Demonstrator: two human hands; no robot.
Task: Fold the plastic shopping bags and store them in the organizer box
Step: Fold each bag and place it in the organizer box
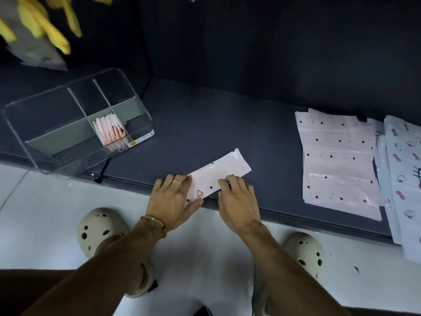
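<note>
Both hands are on the folded bag strip (217, 177) at the tabletop's (205, 124) near edge: the left hand (173, 197) lies flat, fingers spread, pinning its near end, while the right hand (237, 197) rests curled fingertips on its middle. The strip's long axis runs away rightward, so the free far end looks ready to fold. The organizer box (75, 124) waits at the left edge, nearer the left hand.

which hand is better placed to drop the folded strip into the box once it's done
Left. The left hand already lies on the strip's near end, and the box sits on that side. The right hand would have to cross over the left arm.
</note>
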